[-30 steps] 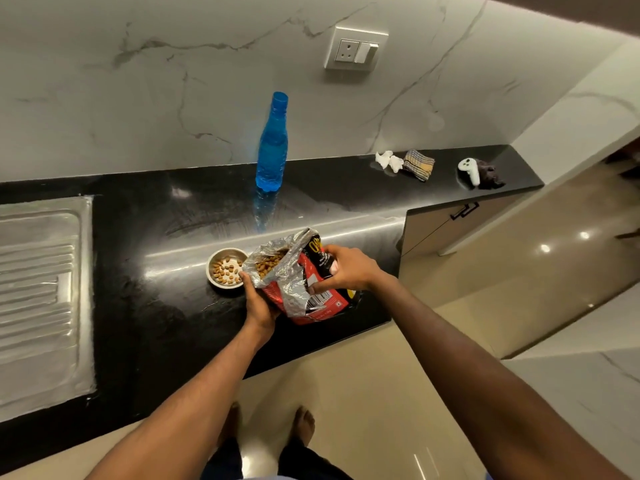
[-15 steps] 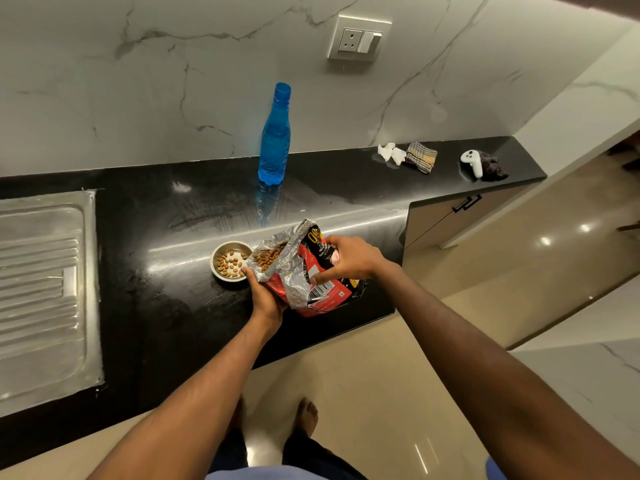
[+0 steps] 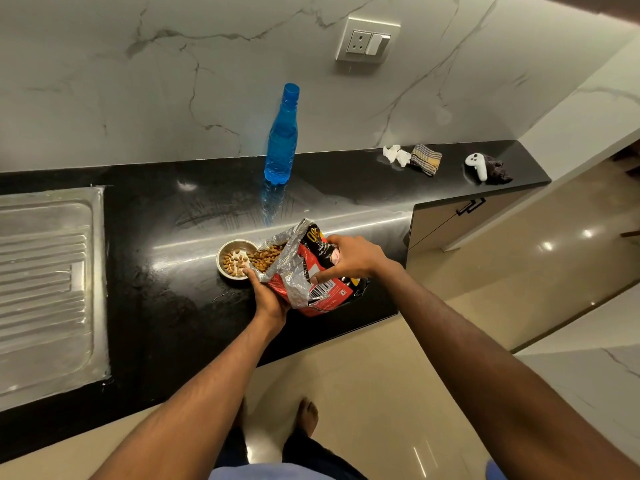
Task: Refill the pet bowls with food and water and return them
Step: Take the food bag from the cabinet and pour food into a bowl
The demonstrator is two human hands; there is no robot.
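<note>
At the far left a steel drainboard (image 3: 48, 289) is set into the black surface (image 3: 166, 306). Next comes a small round metal bowl (image 3: 221, 258), standing near the front edge and partly filled with brown kibble (image 3: 233, 260). Just right of it, the left hand (image 3: 268, 299) cups the underside of a red-and-black food bag (image 3: 304, 271), fingers curled round its lower edge. The bag has a silver lining and is tipped toward the bowl, its open mouth over the rim with kibble heaped at the opening. The right hand (image 3: 353, 259) grips the bag's upper side, fingers and thumb bent round it. Behind, a blue bottle (image 3: 281, 140) stands upright by the marble wall.
</note>
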